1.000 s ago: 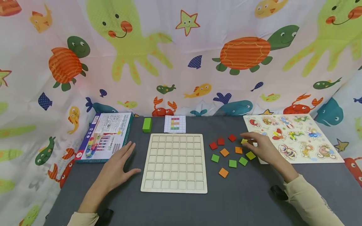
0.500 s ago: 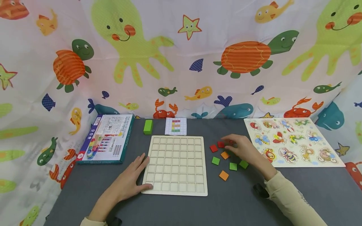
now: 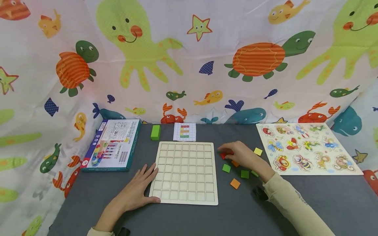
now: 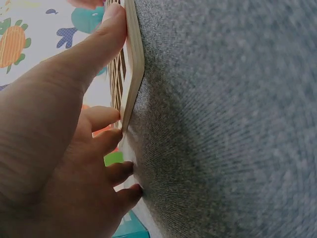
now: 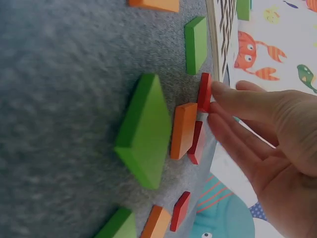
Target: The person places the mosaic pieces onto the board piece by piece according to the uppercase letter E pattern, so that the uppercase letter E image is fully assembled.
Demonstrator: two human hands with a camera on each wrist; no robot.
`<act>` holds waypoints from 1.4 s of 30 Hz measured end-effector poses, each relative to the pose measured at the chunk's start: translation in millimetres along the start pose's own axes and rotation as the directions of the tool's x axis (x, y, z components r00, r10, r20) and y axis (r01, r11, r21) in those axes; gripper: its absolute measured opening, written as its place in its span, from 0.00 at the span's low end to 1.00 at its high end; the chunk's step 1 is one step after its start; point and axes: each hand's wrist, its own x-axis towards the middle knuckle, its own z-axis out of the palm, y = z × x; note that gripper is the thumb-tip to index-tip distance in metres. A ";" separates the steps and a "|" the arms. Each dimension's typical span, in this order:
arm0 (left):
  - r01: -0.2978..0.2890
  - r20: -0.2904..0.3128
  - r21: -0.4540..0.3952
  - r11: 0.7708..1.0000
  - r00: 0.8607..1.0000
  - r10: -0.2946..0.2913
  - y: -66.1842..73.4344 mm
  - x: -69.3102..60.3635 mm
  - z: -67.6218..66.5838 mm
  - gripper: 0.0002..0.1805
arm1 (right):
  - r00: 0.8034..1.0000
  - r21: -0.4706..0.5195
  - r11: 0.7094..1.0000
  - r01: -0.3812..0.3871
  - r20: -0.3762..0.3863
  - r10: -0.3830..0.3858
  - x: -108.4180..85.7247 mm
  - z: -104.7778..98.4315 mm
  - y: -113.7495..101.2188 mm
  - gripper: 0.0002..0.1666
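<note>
My left hand (image 3: 133, 193) lies spread at the left side of the wooden grid board (image 3: 185, 173), its thumb on the lower left corner and its fingertips along the left edge. In the left wrist view, the thumb rests on the board's rim (image 4: 132, 74). At the board's right, my right hand (image 3: 245, 157) reaches over the coloured tiles, its fingertips at a red tile (image 3: 223, 156). The right wrist view shows thumb and fingers beside that red tile (image 5: 204, 92), which lies on the cloth; an orange tile (image 5: 184, 130) and a large-looking green tile (image 5: 146, 131) are nearer the camera.
A boxed set (image 3: 110, 144) lies at the left. Behind the board are a green block (image 3: 155, 132) and a pattern card (image 3: 184, 132). A sticker-like picture board (image 3: 310, 149) is at the right, a yellow tile (image 3: 258, 151) beside it. A printed curtain (image 3: 183, 42) hangs behind.
My right hand has moved left from the yellow tiles to the leftmost red tile. My left hand has moved right from beside the box onto the board's edge. The head view has shifted slightly.
</note>
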 end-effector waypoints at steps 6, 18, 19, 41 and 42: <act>-0.012 0.020 -0.016 1.000 1.000 0.013 2.6 3.3 3.9 0.59 | 0.998 -0.004 0.999 -0.043 0.041 0.043 -0.5 -1.3 4.0 0.20; 0.043 0.042 -0.007 0.999 0.998 -0.043 2.7 4.6 6.3 0.59 | 0.999 -0.083 0.996 -0.039 0.000 0.039 14.5 -4.5 -6.6 0.17; 0.044 0.041 -0.006 0.999 0.998 -0.044 2.7 4.6 6.0 0.59 | 0.999 -0.084 0.996 -0.036 -0.008 0.035 16.4 -4.4 -8.8 0.17; 0.024 0.007 -0.010 1.000 1.000 -0.023 -2.8 2.3 3.0 0.60 | 0.985 0.228 0.964 0.135 -0.135 -0.106 92.2 56.0 -65.5 0.16; 0.024 0.003 -0.009 1.000 1.000 -0.024 -3.6 1.6 3.0 0.60 | 0.985 0.255 0.958 0.132 -0.145 -0.097 96.4 59.1 -66.3 0.16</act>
